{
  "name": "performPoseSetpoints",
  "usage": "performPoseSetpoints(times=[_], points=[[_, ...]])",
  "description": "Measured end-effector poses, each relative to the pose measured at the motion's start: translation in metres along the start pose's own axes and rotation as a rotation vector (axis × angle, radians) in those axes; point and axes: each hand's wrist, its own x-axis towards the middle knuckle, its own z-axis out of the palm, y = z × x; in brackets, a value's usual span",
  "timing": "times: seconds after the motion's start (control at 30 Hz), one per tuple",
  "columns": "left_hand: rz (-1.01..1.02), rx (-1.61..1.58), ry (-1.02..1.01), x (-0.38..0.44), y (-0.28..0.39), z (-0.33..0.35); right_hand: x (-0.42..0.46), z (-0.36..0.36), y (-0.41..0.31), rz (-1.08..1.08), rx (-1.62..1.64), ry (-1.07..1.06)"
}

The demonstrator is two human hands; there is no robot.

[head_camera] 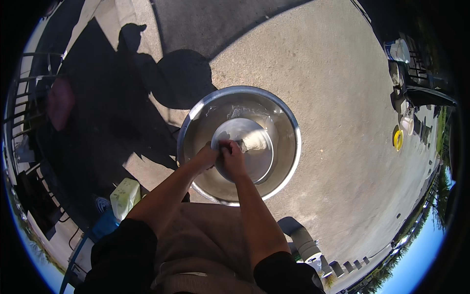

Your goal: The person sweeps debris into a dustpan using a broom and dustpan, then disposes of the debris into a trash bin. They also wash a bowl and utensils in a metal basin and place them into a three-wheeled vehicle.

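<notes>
In front of me is a large, wide metal basin [282, 161] with a shiny rolled rim. Inside it sits a smaller round metal bowl [262, 171]. A whitish, soft-looking mass [255, 142] lies in the sunlit right part of the small bowl; what it is made of is unclear. My left hand [206, 157] grips the small bowl's left rim. Over the left part of that bowl, my right hand [232, 156] has its fingers bent, and its thumb side is close to my left hand. Shade hides whether those fingers pinch anything. Wet-looking streaks mark the basin's far inner wall.
Sunlit paved ground [341, 121] surrounds the basin, with dark shadows to the left. A pale green-white container [125, 196] stands by my left forearm. Grey cylindrical containers [306, 246] are at lower right. A yellow ring-shaped object [398, 140] and a white bucket [399, 50] lie far right.
</notes>
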Motion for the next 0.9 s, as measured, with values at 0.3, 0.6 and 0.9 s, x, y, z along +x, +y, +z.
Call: performPoseSetpoints(times=[0.3,0.6,0.9], points=[[0.024,0.524,0.178,-0.021,0.018,0.007,-0.041,-0.029,0.000,0.265,-0.963,0.069],[0.146,0.275,0.219,-0.009,0.006,0.017,0.029,-0.059,0.012,-0.179,-0.654,0.300],[0.259,-0.036,0.313,-0.004,-0.001,0.016,-0.001,0.016,-0.018,0.122,-0.302,0.222]])
